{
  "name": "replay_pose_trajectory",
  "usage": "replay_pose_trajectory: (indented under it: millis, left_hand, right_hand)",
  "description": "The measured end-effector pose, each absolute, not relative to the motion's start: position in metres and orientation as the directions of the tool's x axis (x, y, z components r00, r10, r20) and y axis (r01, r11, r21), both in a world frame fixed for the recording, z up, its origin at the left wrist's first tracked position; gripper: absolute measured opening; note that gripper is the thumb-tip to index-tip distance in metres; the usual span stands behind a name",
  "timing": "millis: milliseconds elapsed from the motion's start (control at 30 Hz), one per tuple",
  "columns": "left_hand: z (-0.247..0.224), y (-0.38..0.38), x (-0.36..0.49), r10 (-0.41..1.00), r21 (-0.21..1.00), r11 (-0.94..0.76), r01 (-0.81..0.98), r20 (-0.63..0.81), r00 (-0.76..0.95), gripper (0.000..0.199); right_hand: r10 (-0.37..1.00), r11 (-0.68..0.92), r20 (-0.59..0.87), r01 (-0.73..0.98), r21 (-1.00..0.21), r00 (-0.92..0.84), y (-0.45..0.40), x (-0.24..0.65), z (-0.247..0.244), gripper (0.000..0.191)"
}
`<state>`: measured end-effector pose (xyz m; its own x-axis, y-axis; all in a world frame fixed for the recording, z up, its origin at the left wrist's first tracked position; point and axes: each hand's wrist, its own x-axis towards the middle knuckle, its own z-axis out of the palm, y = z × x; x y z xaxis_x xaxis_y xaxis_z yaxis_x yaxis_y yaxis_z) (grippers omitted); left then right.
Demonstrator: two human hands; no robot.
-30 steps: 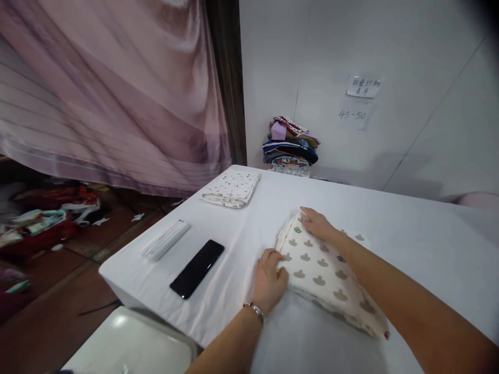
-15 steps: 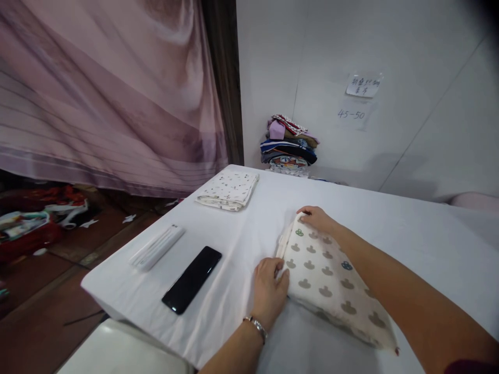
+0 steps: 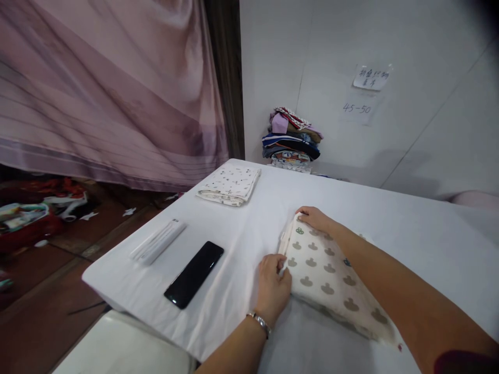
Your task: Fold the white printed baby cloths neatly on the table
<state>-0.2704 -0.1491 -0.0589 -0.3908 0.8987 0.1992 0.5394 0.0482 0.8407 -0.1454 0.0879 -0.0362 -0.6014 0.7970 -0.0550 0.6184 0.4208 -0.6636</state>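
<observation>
1. A cream fabric piece printed with grey-brown mushrooms [image 3: 317, 267] lies folded on a white-covered table [image 3: 237, 244], right of centre, directly before the person.
2. The left hand [image 3: 273, 280], wearing a silver metal bracelet [image 3: 259, 323], is at the fabric's near left corner; its grip pinches the edge between thumb and curled fingers.
3. The right hand [image 3: 315, 219] reaches across to the far left corner, its grip closed on the fabric there, the forearm passing over the right side.
4. To the left lie a black rectangular phone [image 3: 194, 275] and, just beyond, a slim white package [image 3: 159, 242].
5. A folded white cloth with small dark prints [image 3: 230, 184] rests near the table's far left corner.
6. Behind, a stack of multicoloured folded textiles [image 3: 291, 143] stands against a pale wall [image 3: 331, 41].
</observation>
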Motion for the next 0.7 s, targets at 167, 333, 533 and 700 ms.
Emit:
replay_pose_trajectory:
  millis: [167, 333, 533, 700]
  left_hand:
    - [-0.06, -0.146, -0.273, 0.904, 0.814, 0.09, 0.574, 0.175, -0.39, 0.021]
    - [-0.058, -0.145, -0.273, 0.9, 0.79, 0.061, 0.61, 0.221, -0.377, 0.012]
    - [-0.056, -0.145, -0.274, 0.899, 0.805, 0.042, 0.592, 0.228, -0.373, 0.011]
    - [-0.056, -0.144, -0.274, 0.897, 0.828, 0.033, 0.56, 0.223, -0.382, 0.012]
  right_hand:
    - [0.818, 0.506, 0.065, 0.66, -0.555, -0.572, 0.087, -0.145, -0.038, 0.039]
    - [0.445, 0.878, 0.247, 0.365, -0.31, -0.861, 0.064, -0.144, -0.024, 0.047]
    - [0.327, 0.939, 0.046, 0.319, -0.125, -0.944, 0.041, -0.147, -0.004, 0.029]
    - [0.373, 0.928, 0.05, 0.37, -0.049, -0.927, 0.039, -0.155, 0.008, 0.016]
